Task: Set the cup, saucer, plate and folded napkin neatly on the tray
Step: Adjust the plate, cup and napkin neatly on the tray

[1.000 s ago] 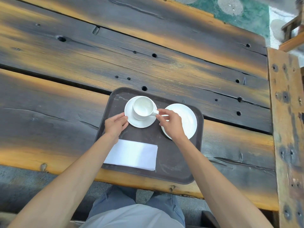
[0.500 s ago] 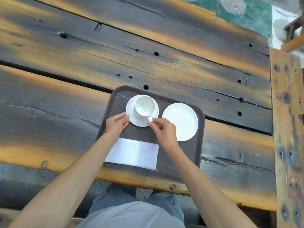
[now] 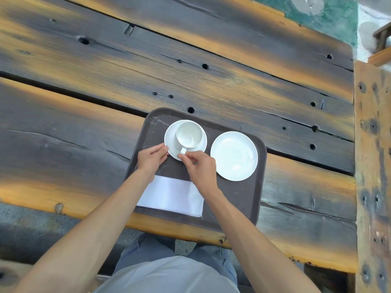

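Observation:
A dark brown tray point(image 3: 239, 197) lies on the wooden table near its front edge. A white cup point(image 3: 189, 134) stands upright on a white saucer point(image 3: 170, 137) at the tray's far left, its handle pointing toward me. My right hand point(image 3: 200, 166) pinches the cup's handle. My left hand point(image 3: 151, 158) holds the saucer's near left rim with its fingertips. A white plate point(image 3: 233, 155) sits to the right of the saucer. A folded white napkin point(image 3: 171, 195) lies flat at the tray's near left, partly under my forearms.
The table point(image 3: 148, 66) is made of dark, worn planks with holes and gaps. A wooden beam point(image 3: 372, 166) runs along its right side. Green patterned floor point(image 3: 321, 11) shows beyond the far edge. My lap is below the table's front edge.
My right hand has turned the cup on the saucer, so the handle swung from pointing right to pointing toward me. The plate is now uncovered. My left hand stayed on the saucer's rim.

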